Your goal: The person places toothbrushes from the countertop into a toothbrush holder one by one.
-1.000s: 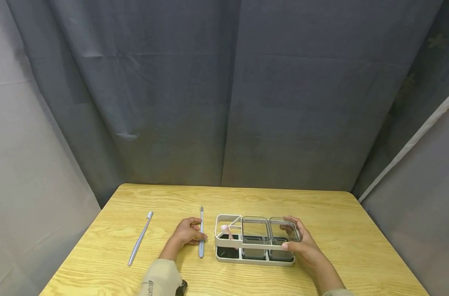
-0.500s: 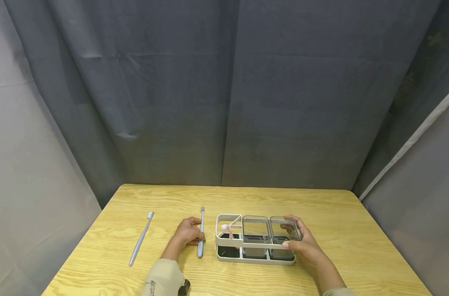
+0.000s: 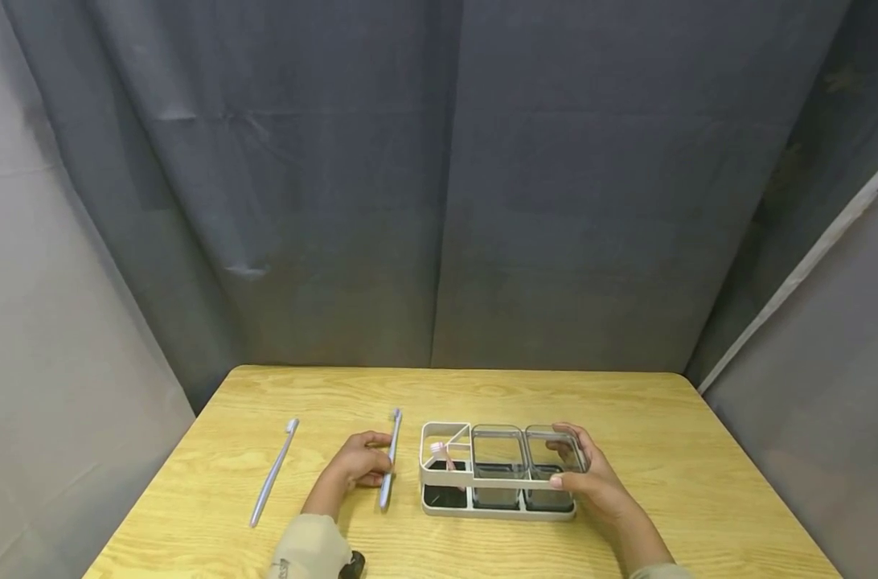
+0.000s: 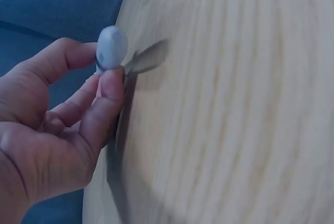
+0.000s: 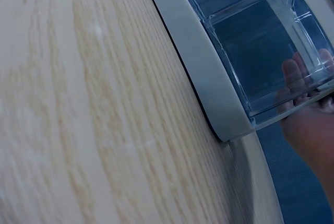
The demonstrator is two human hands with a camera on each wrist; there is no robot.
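My left hand (image 3: 363,460) pinches a light blue toothbrush (image 3: 387,486) between thumb and fingers, just left of the holder. In the left wrist view the toothbrush (image 4: 111,46) points its rounded handle end at the camera, its shadow on the wood beside it. A white toothbrush holder (image 3: 446,508) with two clear cups (image 3: 498,450) stands on the table. One pink toothbrush (image 3: 448,458) leans in its left, divided compartment. My right hand (image 3: 591,474) grips the holder's right end, thumb on the front rail and fingers behind the right cup.
Another pale blue toothbrush (image 3: 274,474) lies slanted on the wooden table (image 3: 627,410), left of my left hand. Grey curtains (image 3: 338,201) hang behind and on both sides of the table.
The toothbrush in my left hand has tilted, its handle end swinging left and toward me. My right hand stays on the holder, which holds its place.
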